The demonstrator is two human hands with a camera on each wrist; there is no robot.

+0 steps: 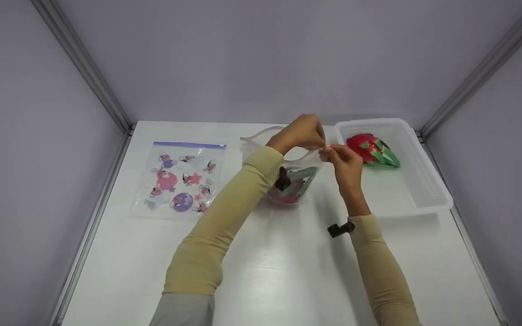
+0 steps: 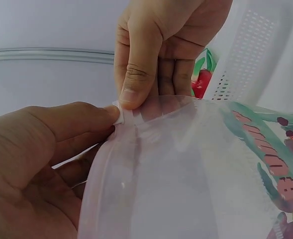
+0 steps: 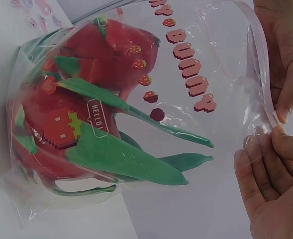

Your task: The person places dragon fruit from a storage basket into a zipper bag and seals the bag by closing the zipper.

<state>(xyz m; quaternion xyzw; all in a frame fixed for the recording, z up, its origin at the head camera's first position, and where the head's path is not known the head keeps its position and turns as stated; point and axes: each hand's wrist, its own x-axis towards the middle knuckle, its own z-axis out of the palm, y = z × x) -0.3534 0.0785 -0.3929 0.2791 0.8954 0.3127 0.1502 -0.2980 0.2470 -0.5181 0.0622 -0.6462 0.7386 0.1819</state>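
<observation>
A clear zip bag (image 1: 261, 147) with a pink-edged mouth stands upright on the table, its mouth gaping at the left. Red dragon fruit (image 3: 99, 64) with green leaf tips fills its lower part, behind printed strawberries and lettering. My left hand (image 1: 304, 131) pinches the bag's top edge near its right corner, thumb against a small white tab (image 2: 120, 114). Just beside it, my right hand (image 1: 346, 167) pinches the same corner between thumb and fingers. The two hands' fingertips meet there, as both wrist views show.
A flat clear zip bag (image 1: 181, 181) with a purple zip strip and cartoon prints lies at the left. On the right, a white plastic basket (image 1: 428, 181) holds another red dragon fruit (image 1: 369, 147). Walls (image 1: 261, 63) enclose the table (image 1: 261, 280) at the back and sides.
</observation>
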